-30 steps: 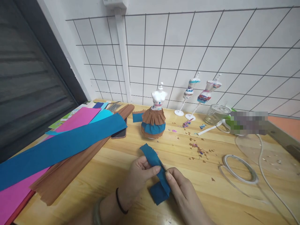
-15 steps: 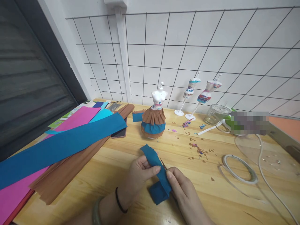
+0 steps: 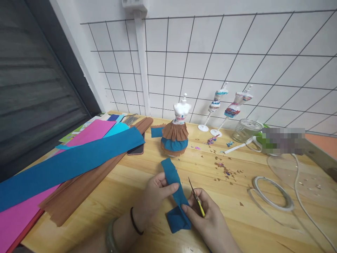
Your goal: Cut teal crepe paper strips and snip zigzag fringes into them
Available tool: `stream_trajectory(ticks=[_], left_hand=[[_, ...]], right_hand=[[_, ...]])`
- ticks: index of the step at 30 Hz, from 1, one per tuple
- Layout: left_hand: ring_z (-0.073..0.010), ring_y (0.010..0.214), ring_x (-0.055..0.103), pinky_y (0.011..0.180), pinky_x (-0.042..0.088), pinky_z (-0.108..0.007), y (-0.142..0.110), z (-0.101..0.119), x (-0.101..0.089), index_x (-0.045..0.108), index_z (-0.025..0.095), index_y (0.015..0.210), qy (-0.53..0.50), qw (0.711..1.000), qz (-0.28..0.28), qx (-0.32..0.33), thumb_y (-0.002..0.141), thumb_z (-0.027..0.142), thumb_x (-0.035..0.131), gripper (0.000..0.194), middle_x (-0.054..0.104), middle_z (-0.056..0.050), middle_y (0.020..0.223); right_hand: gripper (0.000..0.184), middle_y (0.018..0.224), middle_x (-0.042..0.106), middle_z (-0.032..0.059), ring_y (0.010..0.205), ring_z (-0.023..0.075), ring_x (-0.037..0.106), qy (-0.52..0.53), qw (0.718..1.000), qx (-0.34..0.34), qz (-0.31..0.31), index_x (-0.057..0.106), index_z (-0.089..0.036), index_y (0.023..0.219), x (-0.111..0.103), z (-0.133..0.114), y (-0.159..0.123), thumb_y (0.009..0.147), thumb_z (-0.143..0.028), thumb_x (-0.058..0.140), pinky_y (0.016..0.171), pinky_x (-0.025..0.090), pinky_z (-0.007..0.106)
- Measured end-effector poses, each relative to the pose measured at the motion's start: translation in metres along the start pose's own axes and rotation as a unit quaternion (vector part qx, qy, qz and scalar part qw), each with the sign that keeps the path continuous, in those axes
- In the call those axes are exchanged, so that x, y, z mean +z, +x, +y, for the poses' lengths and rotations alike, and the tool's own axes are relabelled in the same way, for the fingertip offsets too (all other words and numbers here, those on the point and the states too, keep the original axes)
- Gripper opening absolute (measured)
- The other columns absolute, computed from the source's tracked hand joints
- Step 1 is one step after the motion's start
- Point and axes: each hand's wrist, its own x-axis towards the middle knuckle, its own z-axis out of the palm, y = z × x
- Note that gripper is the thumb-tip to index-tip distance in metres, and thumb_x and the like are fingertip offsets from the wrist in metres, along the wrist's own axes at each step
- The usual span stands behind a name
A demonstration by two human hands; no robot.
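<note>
My left hand [image 3: 155, 195] pinches a short strip of blue crepe paper [image 3: 176, 196] between thumb and fingers, low in the middle of the wooden table [image 3: 126, 182]. My right hand [image 3: 207, 219] is closed round small scissors [image 3: 196, 198] with a yellow handle, blades pointing up just right of the strip, and its thumb touches the strip's lower fold. Behind them stands a small white mannequin [image 3: 176, 131] wearing a brown and blue paper skirt.
Long sheets of blue [image 3: 65, 163], brown [image 3: 86, 182] and pink [image 3: 15, 221] crepe paper lie at the left, over a phone [image 3: 136, 150]. Two decorated mannequins [image 3: 226, 109], a glass jar [image 3: 246, 130], a tape roll [image 3: 272, 196], a white cable and paper scraps occupy the right.
The scissors have come out from behind the blue strip and now show to its right. The view has shifted slightly; both hands stay on the strip.
</note>
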Motion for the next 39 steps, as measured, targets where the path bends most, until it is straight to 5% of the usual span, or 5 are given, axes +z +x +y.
stream_trajectory(ticks=[5, 11, 16, 39], left_hand=[[-0.0083, 0.063, 0.053, 0.062, 0.042, -0.020, 0.005, 0.004, -0.008, 0.065, 0.014, 0.077, 0.002, 0.999, 0.035, 0.001, 0.060, 0.022, 0.074, 0.020, 0.063, 0.001, 0.069], [-0.0091, 0.064, 0.057, 0.063, 0.045, -0.021, 0.003, 0.008, -0.008, 0.066, 0.014, 0.085, 0.005, 0.999, 0.028, -0.027, 0.057, 0.020, 0.076, 0.030, 0.067, 0.000, 0.072], [-0.0117, 0.065, 0.060, 0.064, 0.047, -0.022, 0.002, 0.009, -0.005, 0.067, 0.012, 0.082, 0.003, 0.999, 0.020, -0.043, 0.055, 0.022, 0.078, 0.031, 0.069, -0.003, 0.073], [-0.0136, 0.067, 0.062, 0.065, 0.048, -0.023, -0.002, 0.009, 0.000, 0.067, 0.012, 0.079, -0.012, 0.998, -0.013, -0.068, 0.056, 0.022, 0.076, 0.026, 0.070, -0.006, 0.076]], right_hand=[[0.027, 0.063, 0.049, -0.0047, 0.062, 0.0143, 0.050, -0.021, 0.999, 0.007, -0.042, 0.044, -0.023, 0.072, -0.005, 0.004, 0.001, 0.067, -0.037, 0.066, 0.056, 0.043, 0.023], [0.026, 0.063, 0.043, -0.0045, 0.059, 0.0133, 0.044, -0.071, 0.992, -0.012, -0.103, 0.046, -0.022, 0.076, -0.015, -0.006, 0.003, 0.086, -0.045, 0.039, 0.057, 0.040, 0.022], [0.028, 0.076, 0.054, -0.0005, 0.070, 0.0156, 0.051, -0.120, 0.978, -0.031, -0.167, 0.050, -0.021, 0.087, -0.016, -0.013, 0.003, 0.089, -0.044, 0.034, 0.067, 0.041, 0.024], [0.031, 0.073, 0.058, 0.0013, 0.068, 0.0170, 0.055, -0.198, 0.961, -0.041, -0.189, 0.048, -0.021, 0.087, -0.017, -0.010, 0.003, 0.090, -0.045, 0.029, 0.065, 0.042, 0.025]])
